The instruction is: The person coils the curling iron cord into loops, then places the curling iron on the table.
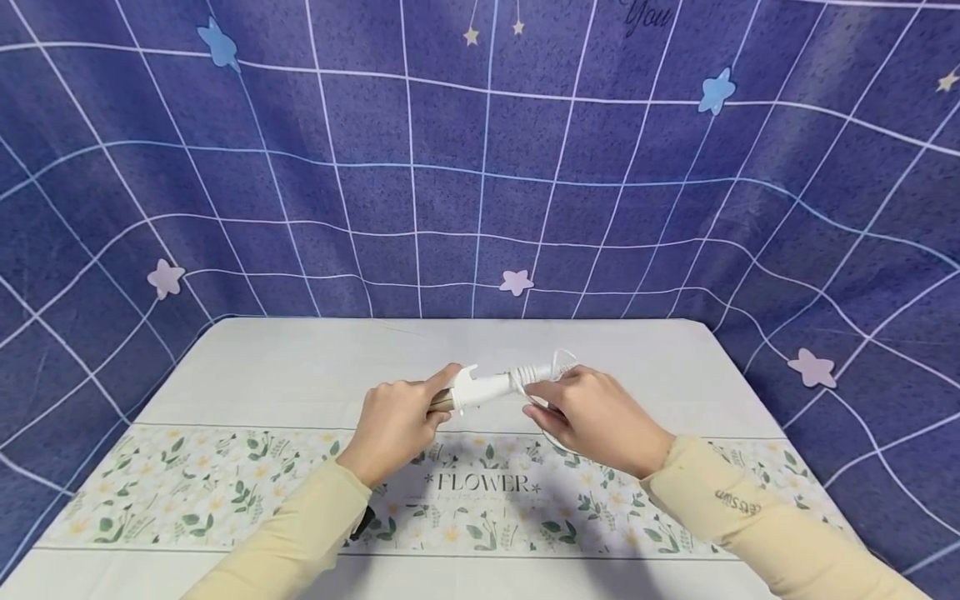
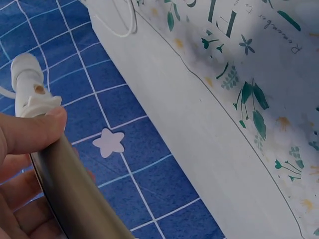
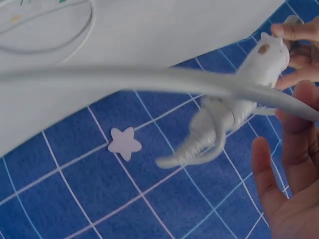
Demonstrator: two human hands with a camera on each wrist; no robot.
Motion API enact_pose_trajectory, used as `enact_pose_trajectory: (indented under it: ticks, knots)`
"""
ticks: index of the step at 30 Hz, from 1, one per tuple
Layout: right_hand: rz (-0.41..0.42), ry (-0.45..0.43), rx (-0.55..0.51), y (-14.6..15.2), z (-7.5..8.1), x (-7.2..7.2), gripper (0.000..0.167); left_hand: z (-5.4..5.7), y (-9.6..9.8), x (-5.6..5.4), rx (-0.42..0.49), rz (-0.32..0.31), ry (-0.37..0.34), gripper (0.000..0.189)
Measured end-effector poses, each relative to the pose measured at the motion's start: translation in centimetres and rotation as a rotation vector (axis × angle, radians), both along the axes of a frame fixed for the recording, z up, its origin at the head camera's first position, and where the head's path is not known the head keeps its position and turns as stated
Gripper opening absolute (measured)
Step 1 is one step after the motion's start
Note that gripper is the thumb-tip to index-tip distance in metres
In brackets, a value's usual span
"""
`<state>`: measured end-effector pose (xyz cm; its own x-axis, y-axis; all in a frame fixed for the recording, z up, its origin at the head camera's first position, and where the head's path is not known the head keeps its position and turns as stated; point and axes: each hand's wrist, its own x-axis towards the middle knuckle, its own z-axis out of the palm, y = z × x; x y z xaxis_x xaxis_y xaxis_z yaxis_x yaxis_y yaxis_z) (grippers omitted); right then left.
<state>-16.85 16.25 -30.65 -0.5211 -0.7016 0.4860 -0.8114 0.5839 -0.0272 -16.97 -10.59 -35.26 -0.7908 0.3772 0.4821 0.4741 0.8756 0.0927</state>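
Observation:
A white-handled curling iron is held above the table, lying roughly crosswise. My left hand grips its bronze barrel just where the handle begins, the thumb pressed near the white collar. Several turns of white power cord are wound around the handle's far end, as the right wrist view also shows. Close to that end, my right hand pinches a length of the cord between thumb and fingers. The loose cord runs across the right wrist view, in front of the handle.
Below the hands stretches a table with a white cloth and a floral band printed "FLOWER". A blue gridded curtain with star shapes hangs behind and at both sides. Loops of cord hang over the cloth.

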Motion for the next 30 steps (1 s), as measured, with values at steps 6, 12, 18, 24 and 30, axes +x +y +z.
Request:
enact_pose_trajectory:
  ticks: [6,12,18,24,30]
  knots:
    - [-0.005,-0.07,-0.043,0.2,-0.3,0.1,0.031,0.1,-0.2,-0.1,0.067,0.03,0.024,0.064]
    - [-0.008,-0.205,-0.082,0.2,-0.3,0.2,0.038,0.4,-0.4,-0.3,0.103,0.05,0.025,0.063]
    - [-0.001,-0.358,-0.128,0.4,-0.4,0.3,0.042,0.9,-0.4,-0.4,0.142,0.074,-0.006,0.064]
    - [-0.017,-0.484,-0.179,0.6,-0.5,0.3,0.042,1.1,-0.4,-0.5,0.156,0.086,-0.001,0.064]
    - [-0.04,-0.647,-0.186,1.1,-1.0,0.3,0.03,1.2,-0.7,-0.7,0.205,0.092,-0.02,0.063]
